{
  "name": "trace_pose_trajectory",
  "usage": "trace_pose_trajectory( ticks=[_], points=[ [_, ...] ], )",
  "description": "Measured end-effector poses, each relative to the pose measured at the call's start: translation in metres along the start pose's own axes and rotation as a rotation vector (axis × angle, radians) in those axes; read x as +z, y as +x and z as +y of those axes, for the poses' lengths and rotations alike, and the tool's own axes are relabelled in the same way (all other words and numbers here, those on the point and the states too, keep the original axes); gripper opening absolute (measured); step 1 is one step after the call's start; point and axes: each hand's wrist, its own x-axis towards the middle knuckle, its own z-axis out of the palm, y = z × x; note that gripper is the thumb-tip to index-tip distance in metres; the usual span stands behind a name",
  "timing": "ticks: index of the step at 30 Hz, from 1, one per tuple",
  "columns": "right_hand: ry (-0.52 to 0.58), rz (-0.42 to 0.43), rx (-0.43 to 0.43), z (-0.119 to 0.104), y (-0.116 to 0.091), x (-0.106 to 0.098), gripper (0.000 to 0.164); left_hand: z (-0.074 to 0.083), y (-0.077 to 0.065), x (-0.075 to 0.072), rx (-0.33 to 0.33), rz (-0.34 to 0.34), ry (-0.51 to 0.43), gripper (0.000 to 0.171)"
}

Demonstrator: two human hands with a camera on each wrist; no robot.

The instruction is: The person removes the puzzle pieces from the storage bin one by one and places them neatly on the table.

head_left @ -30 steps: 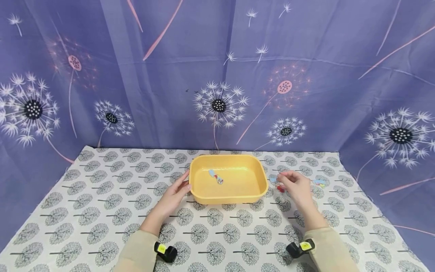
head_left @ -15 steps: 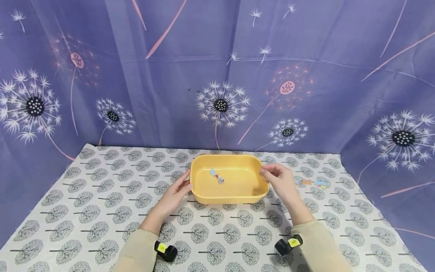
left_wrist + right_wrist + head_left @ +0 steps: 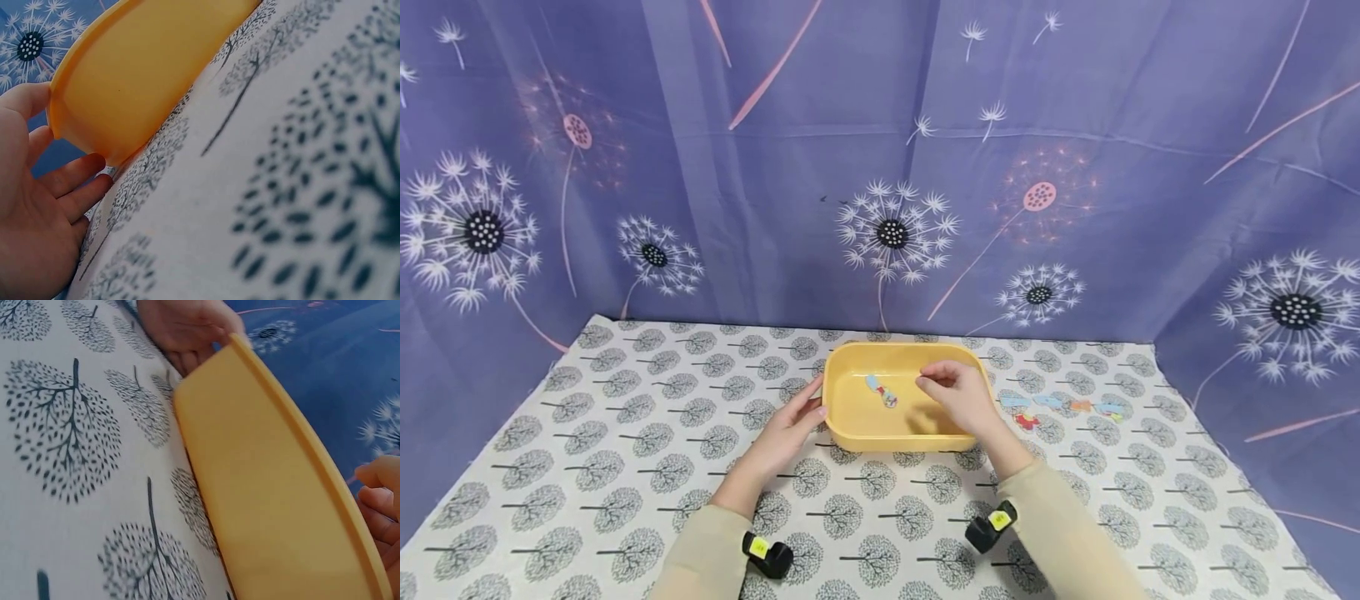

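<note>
A yellow plastic tray point(image 3: 910, 443) stands on the cloth. Inside it lies a small, flat, figure-like piece point(image 3: 886, 397) in blue, red and pale colours. My left hand point(image 3: 784, 433) touches the tray's left wall and rim, its fingers fairly straight in the left wrist view. Over the right half of the tray, my right hand point(image 3: 961, 400) has thumb and forefinger close together. Whether anything is between those fingertips cannot be seen. To the right of the tray lie a blue piece point(image 3: 1015, 402), a red piece point(image 3: 1026, 422) and an orange piece point(image 3: 1080, 406).
Another blue piece point(image 3: 1047, 402) and a blue and green one point(image 3: 1108, 410) lie in the same row. White tablecloth point(image 3: 880, 500) with printed trees covers the surface. Behind it hangs a purple dandelion curtain point(image 3: 760, 208).
My right hand has moved left from the pieces, across the tray's right rim, to above its inside. The pieces it covered are now visible. My left hand stays on the tray.
</note>
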Motion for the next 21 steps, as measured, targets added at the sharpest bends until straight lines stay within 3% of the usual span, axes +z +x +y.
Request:
trace_pose_trajectory(
  ticks=[4,13,21],
  points=[
    [-0.058,-0.057,-0.025,-0.002,0.008,0.013,0.026,0.001,-0.001,0.000,-0.002,0.005,0.008,0.062],
    [-0.214,-0.120,0.009,-0.003,0.020,0.033,0.027,0.003,-0.002,0.001,-0.009,0.009,0.011,0.059],
    [-0.380,-0.239,0.023,-0.002,0.021,0.043,0.035,0.002,0.000,0.000,-0.004,-0.007,-0.011,0.062]
  ],
)
